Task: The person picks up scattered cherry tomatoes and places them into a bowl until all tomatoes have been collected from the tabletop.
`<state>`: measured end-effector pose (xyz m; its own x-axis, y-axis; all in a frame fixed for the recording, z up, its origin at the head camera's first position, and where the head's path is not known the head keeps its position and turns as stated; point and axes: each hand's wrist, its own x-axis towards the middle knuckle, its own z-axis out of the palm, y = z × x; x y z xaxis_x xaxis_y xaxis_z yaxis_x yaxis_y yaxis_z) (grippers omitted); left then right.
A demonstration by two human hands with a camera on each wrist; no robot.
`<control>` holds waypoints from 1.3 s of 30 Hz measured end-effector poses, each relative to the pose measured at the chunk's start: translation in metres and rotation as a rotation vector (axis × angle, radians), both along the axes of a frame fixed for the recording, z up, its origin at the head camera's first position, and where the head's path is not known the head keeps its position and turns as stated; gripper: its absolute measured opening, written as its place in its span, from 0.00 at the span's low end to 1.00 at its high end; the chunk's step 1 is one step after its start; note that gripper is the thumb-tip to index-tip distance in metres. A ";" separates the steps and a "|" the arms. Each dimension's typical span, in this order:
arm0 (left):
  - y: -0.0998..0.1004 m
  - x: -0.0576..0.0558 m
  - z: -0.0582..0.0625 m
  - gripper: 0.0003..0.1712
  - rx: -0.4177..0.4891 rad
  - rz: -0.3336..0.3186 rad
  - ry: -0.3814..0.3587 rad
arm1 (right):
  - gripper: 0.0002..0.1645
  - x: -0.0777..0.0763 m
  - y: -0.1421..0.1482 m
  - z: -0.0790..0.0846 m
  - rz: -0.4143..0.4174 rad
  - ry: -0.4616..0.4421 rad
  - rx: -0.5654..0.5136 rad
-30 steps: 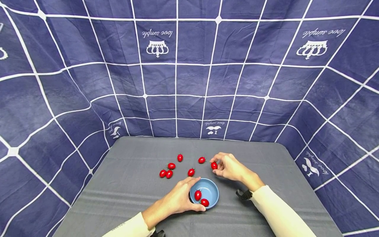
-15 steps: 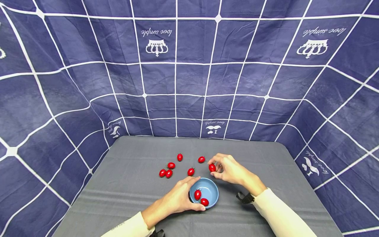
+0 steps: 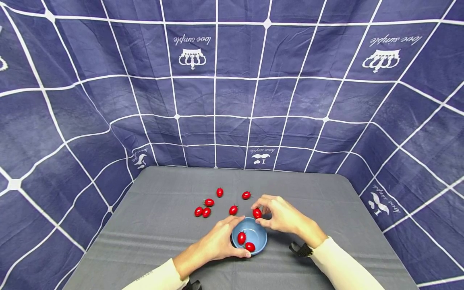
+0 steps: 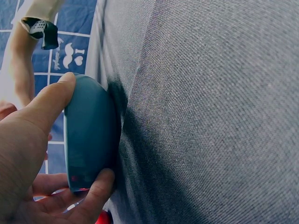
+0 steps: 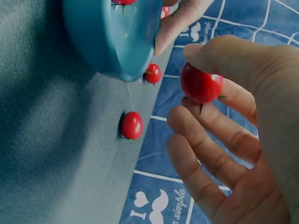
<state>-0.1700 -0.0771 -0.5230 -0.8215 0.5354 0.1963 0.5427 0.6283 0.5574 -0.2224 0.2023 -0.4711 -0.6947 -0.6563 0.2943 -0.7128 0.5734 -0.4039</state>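
Observation:
My left hand (image 3: 219, 241) grips a small blue bowl (image 3: 258, 230) by its left side, thumb at the near edge and fingers at the far edge. Two cherry tomatoes lie inside, one a little left (image 3: 241, 237) and one nearer the front rim (image 3: 250, 247). At the bowl's far right rim my right hand (image 3: 284, 215) pinches another cherry tomato (image 5: 202, 83) between thumb and fingers. In the right wrist view that tomato is apart from the bowl (image 5: 88, 37), its green stem end pointing down. The left wrist view shows the outer wall of the bowl (image 4: 91, 130).
Beyond the bowl several cherry tomatoes lie on the grey cloth-covered table (image 3: 152, 225): one just behind it (image 3: 233, 210), one farther back (image 3: 246, 195), one to the left of that (image 3: 219, 192), and a cluster (image 3: 206, 212). A blue gridded curtain (image 3: 232, 96) surrounds the table.
My right hand has come nearer and slightly left with the tomato, from beyond the bowl to its far right rim. The left hand and the bowl have stayed in place.

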 end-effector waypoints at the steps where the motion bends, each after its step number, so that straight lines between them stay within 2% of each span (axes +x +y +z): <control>1: 0.000 0.000 0.000 0.64 0.000 -0.001 0.004 | 0.21 0.001 0.000 0.000 -0.007 0.000 0.011; 9: -0.001 0.000 0.001 0.62 0.003 -0.012 0.011 | 0.22 0.009 -0.005 -0.002 -0.017 -0.025 0.055; 24: -0.001 0.000 0.001 0.62 0.010 -0.016 0.007 | 0.22 0.018 -0.013 -0.002 -0.006 -0.010 0.085; 33: -0.002 0.000 0.000 0.61 0.026 -0.039 0.021 | 0.29 0.019 -0.015 -0.003 -0.016 0.035 0.113; 39: -0.002 -0.001 0.000 0.62 0.019 -0.033 0.027 | 0.28 0.017 -0.015 -0.002 -0.030 0.042 0.112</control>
<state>-0.1710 -0.0795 -0.5227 -0.7977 0.5581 0.2283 0.5779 0.5994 0.5538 -0.2057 0.1877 -0.4729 -0.7032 -0.6657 0.2498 -0.7095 0.6346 -0.3064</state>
